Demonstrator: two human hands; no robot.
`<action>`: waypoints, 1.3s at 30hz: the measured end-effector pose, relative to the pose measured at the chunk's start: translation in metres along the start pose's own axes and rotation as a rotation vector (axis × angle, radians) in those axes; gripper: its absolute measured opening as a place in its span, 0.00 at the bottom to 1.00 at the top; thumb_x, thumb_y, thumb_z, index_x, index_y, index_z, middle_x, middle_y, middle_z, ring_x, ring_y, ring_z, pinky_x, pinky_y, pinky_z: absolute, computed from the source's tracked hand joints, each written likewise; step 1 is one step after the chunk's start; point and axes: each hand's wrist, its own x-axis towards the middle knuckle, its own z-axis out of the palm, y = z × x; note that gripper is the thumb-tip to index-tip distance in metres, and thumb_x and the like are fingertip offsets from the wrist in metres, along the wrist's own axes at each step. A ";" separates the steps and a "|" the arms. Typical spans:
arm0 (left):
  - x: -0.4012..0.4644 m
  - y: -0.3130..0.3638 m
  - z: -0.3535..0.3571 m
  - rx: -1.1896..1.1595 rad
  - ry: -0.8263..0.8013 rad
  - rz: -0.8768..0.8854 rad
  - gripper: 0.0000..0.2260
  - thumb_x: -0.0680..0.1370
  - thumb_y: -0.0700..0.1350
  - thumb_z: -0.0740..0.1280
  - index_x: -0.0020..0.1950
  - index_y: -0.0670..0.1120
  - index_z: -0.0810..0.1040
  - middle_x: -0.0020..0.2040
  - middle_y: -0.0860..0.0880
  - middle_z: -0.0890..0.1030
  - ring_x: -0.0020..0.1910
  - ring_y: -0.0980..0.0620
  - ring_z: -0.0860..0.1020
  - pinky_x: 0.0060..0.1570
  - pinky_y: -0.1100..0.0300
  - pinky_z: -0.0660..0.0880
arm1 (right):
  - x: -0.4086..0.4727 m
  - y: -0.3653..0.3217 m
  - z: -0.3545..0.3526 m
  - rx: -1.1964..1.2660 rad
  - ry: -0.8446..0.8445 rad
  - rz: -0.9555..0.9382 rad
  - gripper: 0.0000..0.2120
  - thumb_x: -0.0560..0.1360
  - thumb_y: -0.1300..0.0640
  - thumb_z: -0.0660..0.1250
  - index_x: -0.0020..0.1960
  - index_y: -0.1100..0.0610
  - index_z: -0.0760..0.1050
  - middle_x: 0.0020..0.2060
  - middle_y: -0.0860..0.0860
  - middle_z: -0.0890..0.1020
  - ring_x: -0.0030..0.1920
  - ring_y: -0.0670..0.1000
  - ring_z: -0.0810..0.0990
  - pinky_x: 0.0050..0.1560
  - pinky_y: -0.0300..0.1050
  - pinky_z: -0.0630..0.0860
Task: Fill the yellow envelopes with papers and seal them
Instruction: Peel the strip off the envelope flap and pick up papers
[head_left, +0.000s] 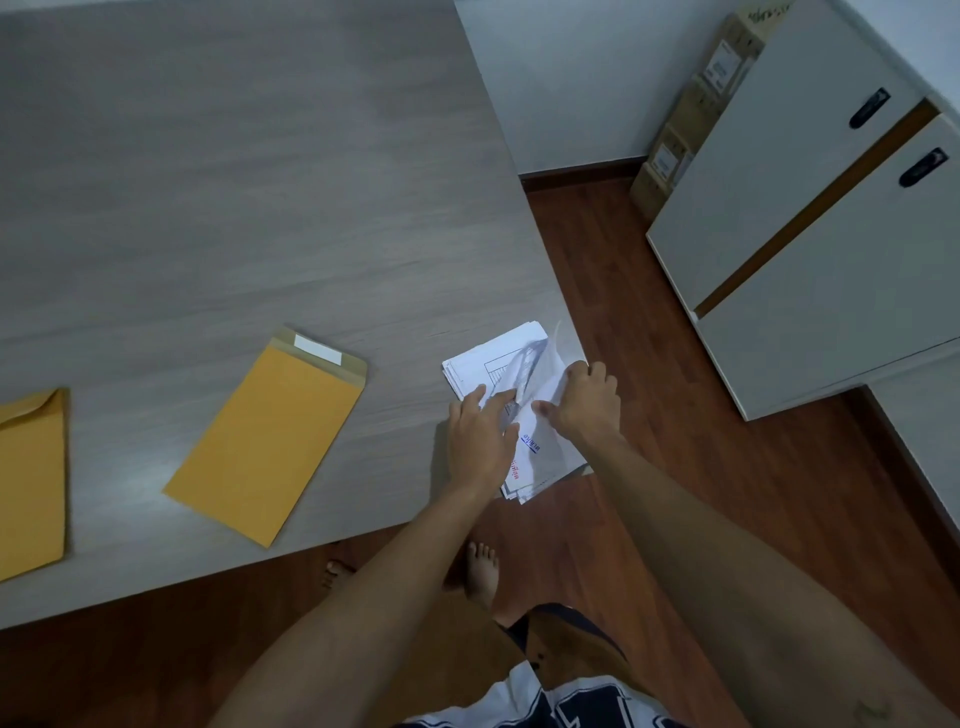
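Head view: a stack of white papers (511, 410) at the right corner of the grey table (234, 182), partly overhanging the near edge. Left hand (480, 441) flat on the stack, fingers straight and pressing it down, holding nothing. Right hand (584, 402) at the stack's right edge, fingers curled, pinching and peeling up a top sheet (535, 358) that curls and blurs in mid-lift. Well apart to the left, a yellow envelope (267, 441) lying flat with its flap open and a white adhesive strip showing at the far end; nothing inside it as far as can be seen. At the table's left margin, a second yellow envelope (31, 478), only partly in frame, flap apparently folded down; sealed or not, cannot tell. Beyond the table: wooden floor, a white cabinet (810, 234), cardboard boxes (691, 114) against the wall

Judged step: separating papers from the stack, ahead of filling the open envelope. Next move calls for freeing one sheet or a small sheaf cleanly while the left hand pins the rest, then carrying it across to the open envelope's mouth and sliding it in before peeling the strip
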 end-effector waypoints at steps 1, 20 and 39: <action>-0.001 -0.001 0.001 0.032 -0.003 0.012 0.21 0.80 0.51 0.66 0.73 0.56 0.70 0.77 0.47 0.63 0.74 0.47 0.60 0.69 0.54 0.62 | 0.000 0.000 0.000 -0.001 0.000 -0.002 0.36 0.68 0.39 0.73 0.67 0.57 0.66 0.64 0.56 0.71 0.62 0.57 0.71 0.60 0.52 0.72; -0.003 0.007 -0.005 -0.307 -0.003 -0.015 0.37 0.79 0.43 0.68 0.79 0.62 0.49 0.69 0.50 0.73 0.58 0.50 0.78 0.51 0.55 0.78 | 0.001 0.000 0.001 -0.017 0.006 -0.013 0.36 0.69 0.39 0.73 0.67 0.58 0.65 0.63 0.56 0.70 0.63 0.57 0.71 0.60 0.53 0.72; 0.038 0.021 -0.001 -0.473 -0.091 -0.362 0.15 0.80 0.43 0.65 0.65 0.41 0.75 0.61 0.42 0.80 0.57 0.42 0.80 0.48 0.57 0.75 | -0.003 0.002 0.002 -0.010 0.015 -0.013 0.35 0.69 0.37 0.72 0.67 0.55 0.66 0.63 0.55 0.71 0.62 0.55 0.71 0.60 0.50 0.72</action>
